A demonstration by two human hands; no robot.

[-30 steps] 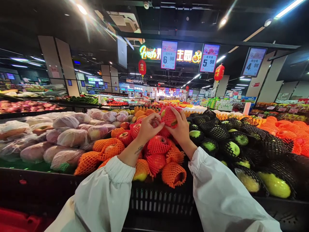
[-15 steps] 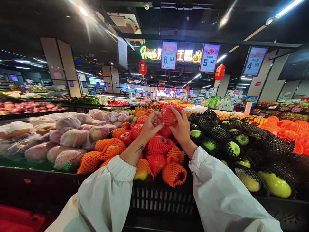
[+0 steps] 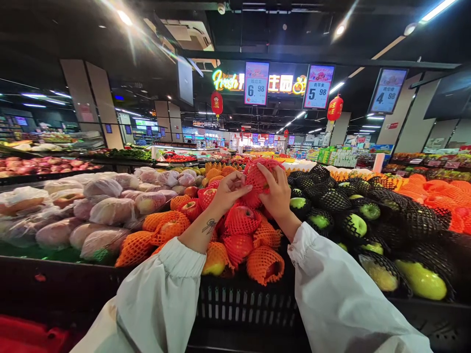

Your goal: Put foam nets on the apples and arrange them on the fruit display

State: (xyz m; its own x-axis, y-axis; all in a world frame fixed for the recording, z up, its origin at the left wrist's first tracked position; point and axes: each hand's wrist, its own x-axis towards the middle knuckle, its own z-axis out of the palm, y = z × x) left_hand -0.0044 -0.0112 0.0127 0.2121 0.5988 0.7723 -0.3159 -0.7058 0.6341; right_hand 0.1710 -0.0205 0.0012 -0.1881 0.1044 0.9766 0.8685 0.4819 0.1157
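Note:
Between my two hands, above the middle of the fruit display, is a red apple in a red foam net. My left hand pinches the net at its left side, thumb and fingertips together. Curved over the apple's right side, my right hand grips it with fingers across the front. Right below lie more red-netted apples. Orange-netted apples sit at the front of the pile, above the black slatted crate. The far side of the held apple is hidden.
On the left are bagged pale fruits. Green apples in black nets fill the right side, with bright orange netted fruit beyond them. Price signs and a red lantern hang overhead. A red bin stands at lower left.
The apple has turned in my hands, and its red net now covers more of the side facing me. My hands have stayed almost in place; the view has shifted slightly.

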